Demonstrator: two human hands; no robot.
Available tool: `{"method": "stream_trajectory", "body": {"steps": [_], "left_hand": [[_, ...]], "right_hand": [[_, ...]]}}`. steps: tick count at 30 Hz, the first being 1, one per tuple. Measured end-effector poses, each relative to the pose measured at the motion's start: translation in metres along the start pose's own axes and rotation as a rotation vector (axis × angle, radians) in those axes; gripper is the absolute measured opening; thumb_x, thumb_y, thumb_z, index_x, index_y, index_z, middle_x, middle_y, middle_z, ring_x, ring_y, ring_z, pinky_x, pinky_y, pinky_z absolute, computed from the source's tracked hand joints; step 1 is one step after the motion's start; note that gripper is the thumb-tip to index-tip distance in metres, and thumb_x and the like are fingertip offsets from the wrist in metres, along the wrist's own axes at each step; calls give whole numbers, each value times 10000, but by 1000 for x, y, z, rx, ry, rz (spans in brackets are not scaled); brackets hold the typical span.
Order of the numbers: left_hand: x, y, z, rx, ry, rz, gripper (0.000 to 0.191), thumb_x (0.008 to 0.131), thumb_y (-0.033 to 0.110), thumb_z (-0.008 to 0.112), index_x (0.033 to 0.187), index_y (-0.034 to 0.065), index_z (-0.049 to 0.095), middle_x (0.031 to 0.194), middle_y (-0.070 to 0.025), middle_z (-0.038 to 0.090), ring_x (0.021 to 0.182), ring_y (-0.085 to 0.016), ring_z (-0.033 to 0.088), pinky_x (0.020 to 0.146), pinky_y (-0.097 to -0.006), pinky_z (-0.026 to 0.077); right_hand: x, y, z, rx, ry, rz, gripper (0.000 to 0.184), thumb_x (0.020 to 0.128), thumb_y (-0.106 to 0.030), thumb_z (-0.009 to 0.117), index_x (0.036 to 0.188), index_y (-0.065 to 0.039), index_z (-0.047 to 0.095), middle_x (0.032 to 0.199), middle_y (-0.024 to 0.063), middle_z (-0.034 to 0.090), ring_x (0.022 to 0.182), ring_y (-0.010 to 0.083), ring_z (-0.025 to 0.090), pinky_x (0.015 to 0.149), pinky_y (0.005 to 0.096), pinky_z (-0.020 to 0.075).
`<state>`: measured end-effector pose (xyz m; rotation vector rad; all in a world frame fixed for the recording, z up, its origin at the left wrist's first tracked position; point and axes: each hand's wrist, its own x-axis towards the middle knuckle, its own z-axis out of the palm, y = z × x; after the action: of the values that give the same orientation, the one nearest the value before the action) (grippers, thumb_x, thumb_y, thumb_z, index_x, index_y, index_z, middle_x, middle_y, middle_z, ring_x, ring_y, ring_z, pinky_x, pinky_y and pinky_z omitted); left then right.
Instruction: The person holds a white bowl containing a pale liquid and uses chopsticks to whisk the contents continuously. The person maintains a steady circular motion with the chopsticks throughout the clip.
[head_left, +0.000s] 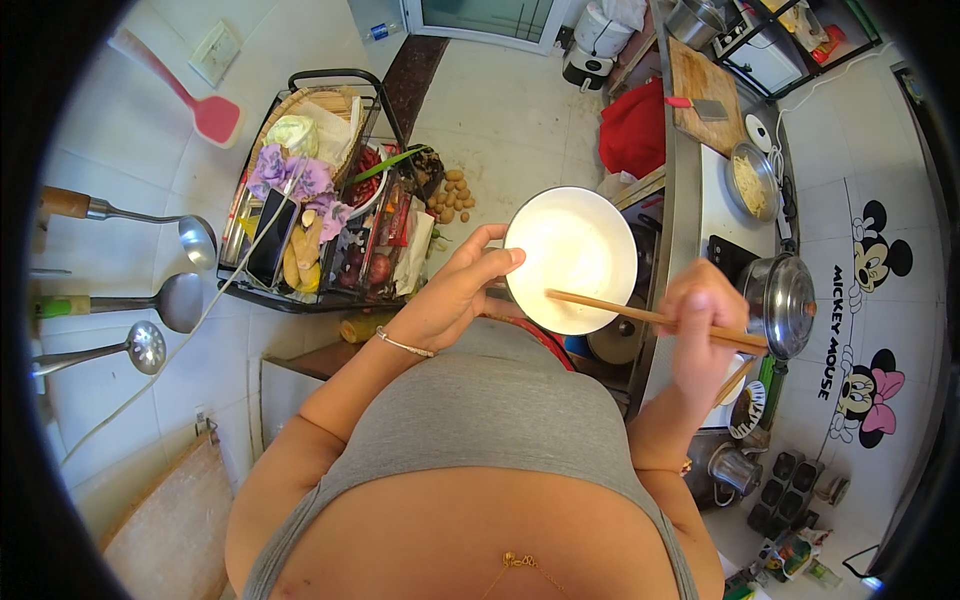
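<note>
A white bowl with a thin dark rim (574, 259) is held in front of my body by my left hand (476, 277), thumb over the rim and fingers around the outside. My right hand (701, 319), slightly blurred, grips wooden chopsticks (615, 305). Their tips reach inside the bowl, low on its left side. Pale, whitish contents seem to lie in the bowl, but glare hides what they are. To the right of my right hand stands a steel pot with a glass lid (787, 307) on the counter.
On the right counter (679, 225) are a cutting board (705, 90) with a cleaver (705, 109), a metal bowl of pale shreds (752, 185) and a patterned dish (748, 409). A black rack (330, 306) of vegetables stands left; several potatoes (451, 196) lie on the floor. Ladles (198, 241) hang left.
</note>
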<state>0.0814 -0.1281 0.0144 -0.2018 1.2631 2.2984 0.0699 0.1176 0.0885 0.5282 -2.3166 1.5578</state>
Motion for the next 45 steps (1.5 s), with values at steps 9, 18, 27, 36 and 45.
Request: {"method": "stream_trajectory", "body": {"steps": [9,18,27,36,45], "left_hand": [[-2,3,0,14,14,-40,572,1023,283,561,1483,39,324,1375,-125,529,1200,-224,619,923,-394,578],[1,2,0,-12,-18,-36,611,1018,284,557,1515,50,288,1419,-137,500,1236,-235,605,956,-398,564],[0,0,2,-25,-15,-34,614,1019,295,550,1517,55,283,1432,-141,494,1243,-235,602,969,-403,556],[-1,0,3,-12,-20,-58,637,1022,286,543,1543,59,255,1437,-123,490,1265,-220,581,1000,-413,537],[-1,2,5,-14,-35,-44,622,1031,301,518,1541,57,258,1461,-126,470,1287,-240,567,1019,-435,524]], "right_hand": [[0,0,11,-2,-27,-76,457,1043,-191,477,625,-6,468,589,44,481,476,124,423,467,276,304],[3,2,9,-70,71,-66,427,1024,-159,495,629,0,462,571,44,447,489,128,401,473,294,281],[6,3,6,-196,120,-104,377,979,-150,602,651,13,510,587,57,488,526,154,453,501,305,322],[2,6,2,-60,123,-6,391,990,-126,573,628,-4,490,585,57,472,538,155,445,508,307,312],[4,5,-4,-73,200,79,401,1010,-138,557,640,-2,482,591,47,461,539,132,435,510,293,306]]}}
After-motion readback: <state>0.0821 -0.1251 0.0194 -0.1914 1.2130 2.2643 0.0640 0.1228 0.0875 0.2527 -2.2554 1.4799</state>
